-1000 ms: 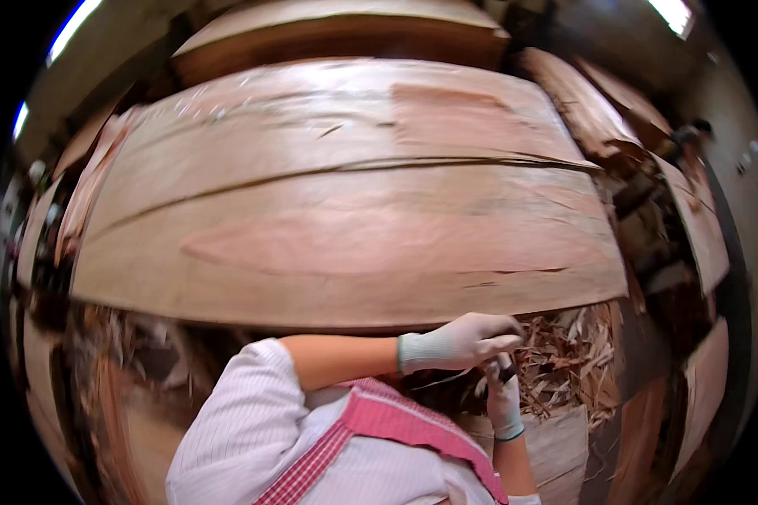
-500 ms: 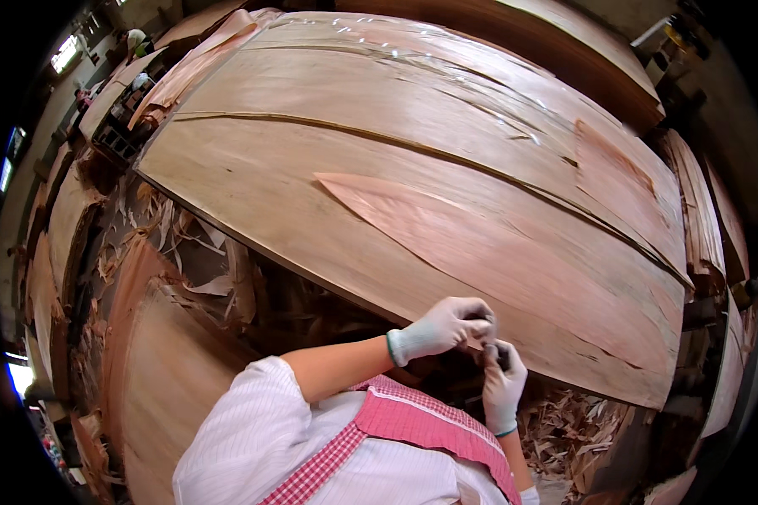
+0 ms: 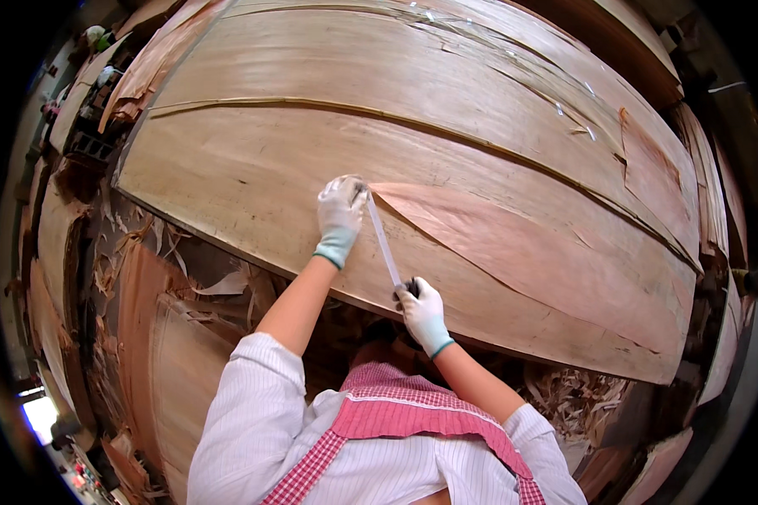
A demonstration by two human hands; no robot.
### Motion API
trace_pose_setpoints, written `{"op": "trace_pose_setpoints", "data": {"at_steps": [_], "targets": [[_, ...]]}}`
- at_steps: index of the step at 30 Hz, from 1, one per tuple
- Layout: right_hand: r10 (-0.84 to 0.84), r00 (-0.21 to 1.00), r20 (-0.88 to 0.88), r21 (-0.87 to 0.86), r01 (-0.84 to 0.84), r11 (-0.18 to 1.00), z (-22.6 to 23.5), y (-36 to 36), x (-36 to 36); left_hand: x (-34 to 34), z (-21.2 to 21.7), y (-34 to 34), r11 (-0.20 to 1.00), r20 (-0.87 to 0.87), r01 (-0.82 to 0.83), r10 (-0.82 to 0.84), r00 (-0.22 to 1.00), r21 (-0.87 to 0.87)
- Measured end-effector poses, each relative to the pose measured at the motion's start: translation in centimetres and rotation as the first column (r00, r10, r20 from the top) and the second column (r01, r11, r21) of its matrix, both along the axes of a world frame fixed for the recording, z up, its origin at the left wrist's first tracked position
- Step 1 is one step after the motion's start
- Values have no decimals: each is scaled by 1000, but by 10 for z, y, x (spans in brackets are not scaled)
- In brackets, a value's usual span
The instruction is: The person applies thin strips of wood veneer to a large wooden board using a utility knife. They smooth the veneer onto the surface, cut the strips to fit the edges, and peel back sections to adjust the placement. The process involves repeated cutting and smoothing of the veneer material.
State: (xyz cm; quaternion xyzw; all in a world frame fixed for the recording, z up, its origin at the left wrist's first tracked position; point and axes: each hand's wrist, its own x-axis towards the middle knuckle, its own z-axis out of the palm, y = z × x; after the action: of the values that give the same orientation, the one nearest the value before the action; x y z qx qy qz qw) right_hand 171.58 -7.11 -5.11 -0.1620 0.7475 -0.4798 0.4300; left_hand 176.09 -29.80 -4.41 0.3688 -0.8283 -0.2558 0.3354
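Note:
A narrow strip of whitish tape (image 3: 382, 238) stretches taut between my two gloved hands. My left hand (image 3: 342, 212) is closed on its far end, beside the pointed left tip of a pinkish veneer piece (image 3: 514, 252). Nearer to me, my right hand (image 3: 423, 315) grips the other end, close to the front edge of the large veneer sheet (image 3: 253, 194). Something dark shows at the right fingers, too covered to name. The pinkish piece lies flat on the pale sheet.
A long dark seam (image 3: 429, 150) crosses the sheet behind my hands. Small shiny tape bits (image 3: 559, 109) sit along splits farther back. Veneer scraps (image 3: 577, 396) lie below the front right edge; another veneer stack (image 3: 189, 379) stands at my left.
My hands have moved from in front of my chest out over the sheet, the left going farther left and away. They have drawn apart, and the tape strip now shows between them.

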Motion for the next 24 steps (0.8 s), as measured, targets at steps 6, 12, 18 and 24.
{"op": "trace_pose_setpoints", "data": {"at_steps": [6, 12, 18, 24], "targets": [[-187, 963, 196, 76, 175, 982, -26, -37, -2, -31, -40, -31, 979, 98, -46, 67, 993, -200], [53, 921, -387, 171, 16, 985, -19, -28, -22, -21, -37, -22, 965, 377, 168, -83, 923, -200], [-281, 948, 149, 122, 264, 957, 19, 46, -65, -59, -23, 15, 961, 553, 223, -97, 828, -165], [-224, 972, -72, 173, 234, 957, 9, 90, -71, -147, -36, 115, 831, 568, 551, -418, 709, -76]]}}
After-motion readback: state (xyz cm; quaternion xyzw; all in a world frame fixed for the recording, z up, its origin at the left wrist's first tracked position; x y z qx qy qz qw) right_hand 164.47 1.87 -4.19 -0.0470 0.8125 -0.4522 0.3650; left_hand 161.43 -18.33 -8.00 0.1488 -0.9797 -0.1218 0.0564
